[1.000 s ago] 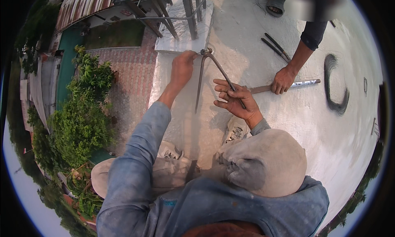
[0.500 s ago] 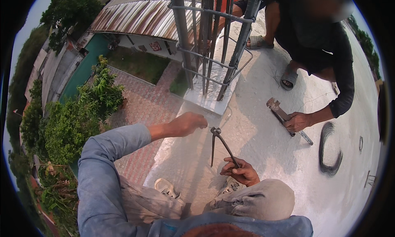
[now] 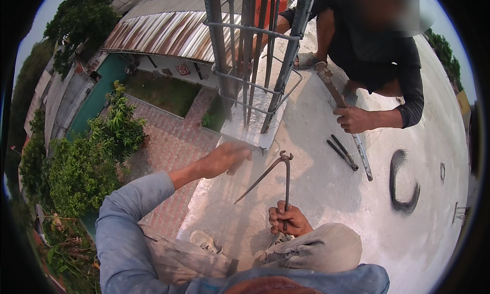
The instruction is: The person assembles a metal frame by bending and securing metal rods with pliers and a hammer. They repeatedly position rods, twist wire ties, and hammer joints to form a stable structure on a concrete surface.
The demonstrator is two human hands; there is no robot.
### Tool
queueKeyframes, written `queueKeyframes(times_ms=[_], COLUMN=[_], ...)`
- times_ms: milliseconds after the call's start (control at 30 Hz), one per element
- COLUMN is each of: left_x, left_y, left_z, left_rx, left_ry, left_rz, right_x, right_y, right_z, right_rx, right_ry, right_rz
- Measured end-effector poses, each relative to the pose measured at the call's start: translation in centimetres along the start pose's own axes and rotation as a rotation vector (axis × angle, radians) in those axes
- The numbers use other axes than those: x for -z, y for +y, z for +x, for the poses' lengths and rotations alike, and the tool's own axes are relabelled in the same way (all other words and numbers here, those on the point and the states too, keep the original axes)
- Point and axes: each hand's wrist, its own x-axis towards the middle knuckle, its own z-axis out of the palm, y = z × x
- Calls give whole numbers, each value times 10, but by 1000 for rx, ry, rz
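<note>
In my right hand (image 3: 289, 220) is one handle of a pair of pincers (image 3: 286, 171), held upright with its jaws parted at the top. The other handle swings out free toward the left. My left hand (image 3: 224, 158) is closed in a pinch at the base of the rebar column (image 3: 275, 97), left of the pincers and apart from them. A thin dark wire (image 3: 262, 150) sticks out from its fingertips. The column's tall bars are ringed by bent steel ties and rise from the pale slab (image 3: 316, 192).
A co-worker crouches at right, one hand (image 3: 356, 119) gripping a rusty-headed tool (image 3: 332, 84). Second pincers (image 3: 343, 152) lie on the slab. A black curved shape (image 3: 406, 182) is farther right, wire or mark unclear. The slab's left edge drops to a paved yard (image 3: 163, 136).
The pincers have come away from the wire, and their handles have spread apart. My left hand has shifted slightly left. The co-worker has lifted the rusty-headed tool, and the second pincers now show on the slab.
</note>
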Motion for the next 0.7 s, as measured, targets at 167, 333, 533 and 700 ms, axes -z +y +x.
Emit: queueKeyframes(times_ms=[167,333,533,700], left_x=[22,15,-18,-31], left_y=[37,54,41,29], left_z=[-2,-7,7,14], left_rx=[-22,14,33,101], left_ry=[134,58,-85,-233], left_rz=[-644,-928,-772,-729], right_x=[12,-11,-88,-119], right_y=[-34,-79,-100,-102], right_z=[-30,-62,18,80], right_rx=[97,-170,757,835], right_ry=[538,1130,454,202], right_rz=[-429,-1939,-1274,-1592])
